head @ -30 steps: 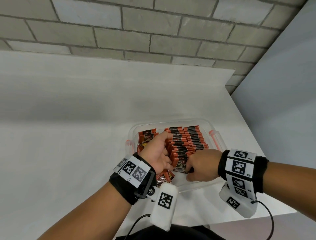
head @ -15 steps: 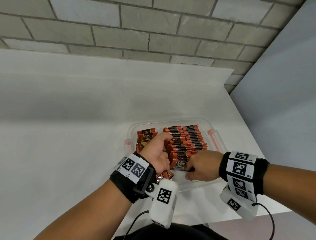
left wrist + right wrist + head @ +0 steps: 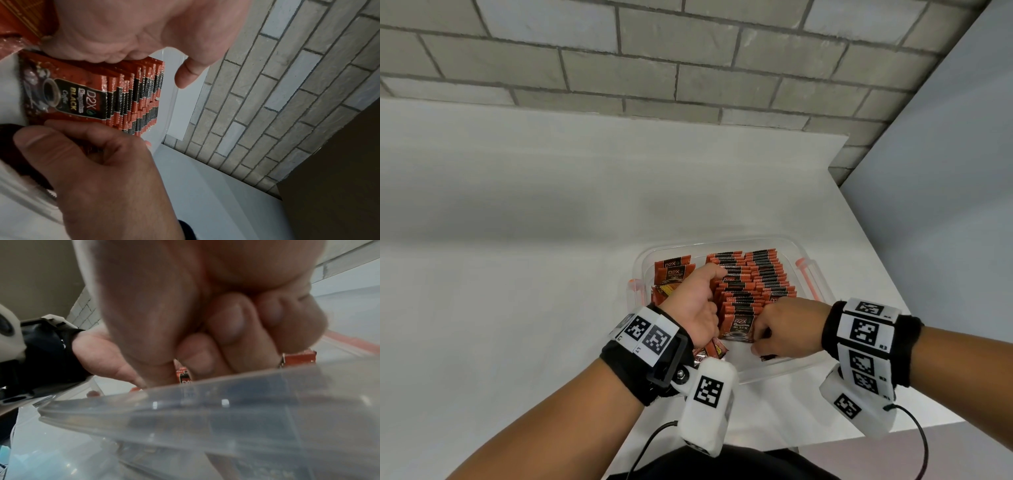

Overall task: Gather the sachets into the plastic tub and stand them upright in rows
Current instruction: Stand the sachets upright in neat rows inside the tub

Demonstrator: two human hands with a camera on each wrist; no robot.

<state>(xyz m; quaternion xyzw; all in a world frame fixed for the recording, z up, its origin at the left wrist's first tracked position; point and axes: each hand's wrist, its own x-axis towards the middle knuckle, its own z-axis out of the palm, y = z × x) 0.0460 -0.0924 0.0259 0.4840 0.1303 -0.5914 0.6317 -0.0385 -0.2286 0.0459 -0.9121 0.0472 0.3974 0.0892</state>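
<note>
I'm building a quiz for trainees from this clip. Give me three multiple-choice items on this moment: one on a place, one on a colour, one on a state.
1. Where is the plastic tub?
A. At the table's near right corner
B. Against the brick wall
C. On the floor

2. What colours are the sachets?
A. Blue and white
B. Red-orange and black
C. Green and yellow

3. How do the sachets in the middle and right rows stand?
A. Scattered flat on the table
B. Sealed under a lid
C. On edge, packed together

Answers: 1 A, the head view shows the tub by the table edge near the person. 2 B, the left wrist view shows red-orange packs with black panels. 3 C, their top edges line up in rows between the left hand and right hand.
</note>
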